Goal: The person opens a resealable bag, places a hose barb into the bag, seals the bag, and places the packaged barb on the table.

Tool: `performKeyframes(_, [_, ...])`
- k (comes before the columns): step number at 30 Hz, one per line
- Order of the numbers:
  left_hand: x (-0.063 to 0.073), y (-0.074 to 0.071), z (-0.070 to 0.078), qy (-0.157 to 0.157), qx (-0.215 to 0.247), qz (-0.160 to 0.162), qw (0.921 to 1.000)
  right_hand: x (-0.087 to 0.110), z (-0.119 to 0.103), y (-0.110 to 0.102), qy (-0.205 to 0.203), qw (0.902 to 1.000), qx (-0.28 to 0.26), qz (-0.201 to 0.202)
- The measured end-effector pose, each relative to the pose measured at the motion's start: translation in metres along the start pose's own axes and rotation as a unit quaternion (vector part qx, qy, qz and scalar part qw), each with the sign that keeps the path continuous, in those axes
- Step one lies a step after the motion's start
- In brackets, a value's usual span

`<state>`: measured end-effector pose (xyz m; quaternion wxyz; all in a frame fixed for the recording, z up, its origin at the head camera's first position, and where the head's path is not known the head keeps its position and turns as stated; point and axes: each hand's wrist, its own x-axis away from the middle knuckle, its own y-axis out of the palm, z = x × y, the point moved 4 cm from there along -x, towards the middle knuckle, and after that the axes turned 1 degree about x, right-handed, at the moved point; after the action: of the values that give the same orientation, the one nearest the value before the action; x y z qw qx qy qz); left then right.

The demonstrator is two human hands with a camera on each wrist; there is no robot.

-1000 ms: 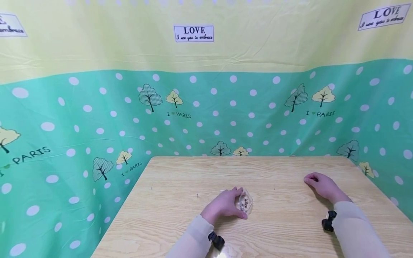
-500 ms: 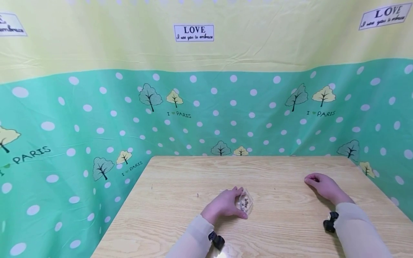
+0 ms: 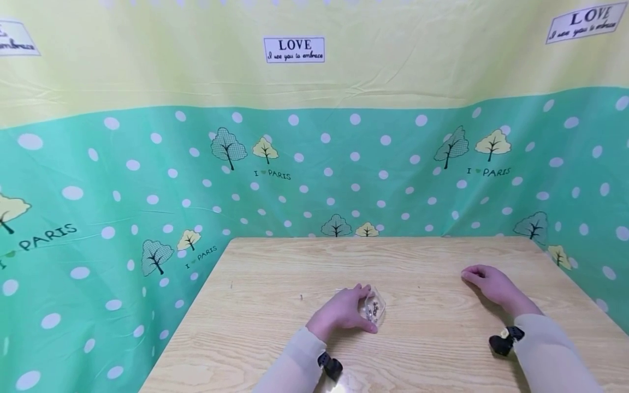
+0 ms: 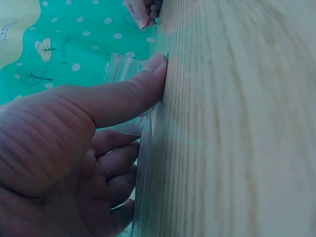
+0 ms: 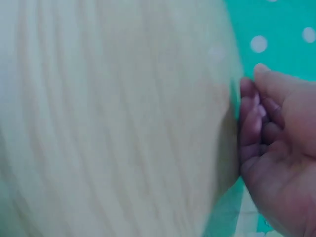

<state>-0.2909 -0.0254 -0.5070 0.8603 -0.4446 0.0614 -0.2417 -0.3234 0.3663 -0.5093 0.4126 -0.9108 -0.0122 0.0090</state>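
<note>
My left hand (image 3: 344, 309) rests on the table around a small clear zip bag (image 4: 118, 69), gripping it between the thumb and the curled fingers. Several small dark and silvery bits (image 3: 375, 310) lie inside the bag; in the head view the hand covers its left part. Far to the right, my right hand (image 3: 493, 284) is low over the table, its fingers curled and the thumb close to the index fingertip. In the right wrist view nothing can be made out between its fingers (image 5: 252, 123).
On the wood-grain table (image 3: 275, 349) lies a tiny dark piece (image 3: 301, 297) left of the bag. Another thin sliver (image 3: 231, 284) is farther left, and a small speck (image 3: 419, 287) sits between the hands. Green dotted cloth (image 3: 339, 180) hangs behind and at both sides.
My right hand has shifted only slightly, with its wrist and sleeve turning a little to the right. The left hand and the zip bag have stayed in place.
</note>
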Motion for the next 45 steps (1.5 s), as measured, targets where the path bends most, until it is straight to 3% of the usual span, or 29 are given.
performKeyframes(6, [0.000, 0.000, 0.000, -0.002, -0.002, 0.000, 1.0000, 0.009, -0.016, 0.009, 0.009, 0.9990, -0.038, -0.021])
performKeyframes(13, [0.002, 0.001, 0.001, -0.005, -0.006, -0.002, 1.0000, 0.020, -0.035, 0.029, 0.019, 0.9974, -0.069, -0.001])
performKeyframes(19, [0.003, 0.002, 0.002, -0.002, -0.009, -0.003, 0.9999, 0.022, -0.060, 0.046, -0.002, 0.9973, -0.074, 0.003])
performKeyframes(30, [0.001, 0.002, 0.004, 0.003, -0.017, -0.001, 0.9998, 0.027, -0.112, 0.070, -0.050, 0.9936, -0.097, -0.029])
performKeyframes(39, [0.000, 0.001, 0.004, -0.002, -0.014, 0.000, 0.9999, 0.029, -0.138, 0.087, -0.090, 0.9890, -0.109, -0.044])
performKeyframes(45, [0.001, -0.001, 0.003, -0.002, -0.012, 0.001, 0.9999, 0.032, -0.152, 0.095, -0.094, 0.9895, -0.099, -0.048])
